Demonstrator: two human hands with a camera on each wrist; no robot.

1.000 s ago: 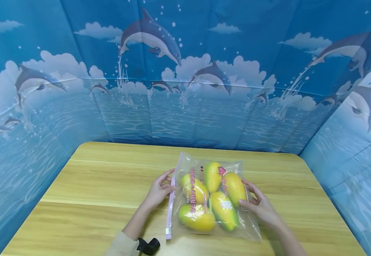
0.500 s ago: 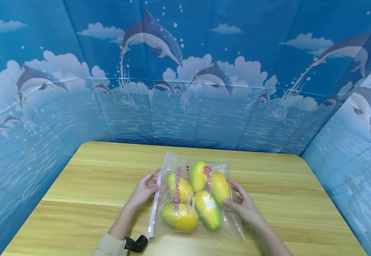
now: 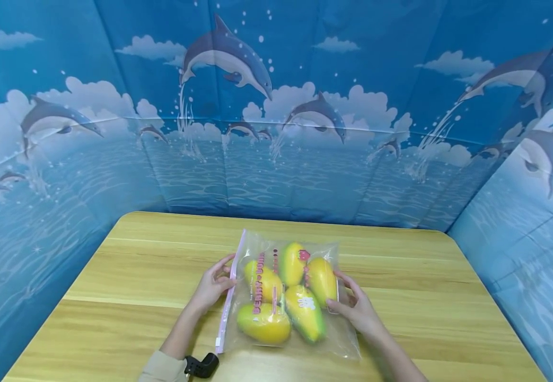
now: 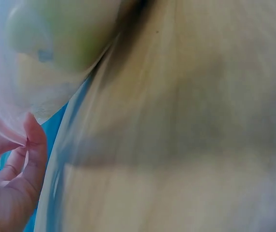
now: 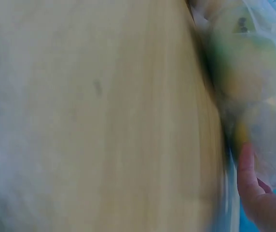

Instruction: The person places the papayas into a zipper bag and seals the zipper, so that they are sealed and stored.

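Observation:
A clear zip bag [image 3: 345,339] with pink print and a lilac slider edge lies over the table, holding several yellow-green mangoes [image 3: 264,322]. My left hand [image 3: 211,286] pinches the lilac zip edge between thumb and fingers; the left wrist view shows the thumb [image 4: 35,145] pressed against that edge. On the opposite side my right hand [image 3: 359,310] grips the bag's right part around a mango [image 3: 323,281], thumb on top. In the right wrist view the right thumb [image 5: 246,169] lies against the bag, and the other fingers are mostly hidden.
The wood-grain table [image 3: 128,276] reaches back to a blue dolphin-print curtain [image 3: 276,159] that encloses it on the back and sides. A black device [image 3: 202,366] is strapped at the left wrist, by a beige sleeve [image 3: 161,367].
Both hands have carried the bag of mangoes to the left, mostly in the first half second, then a little further. Their hold on it looks the same.

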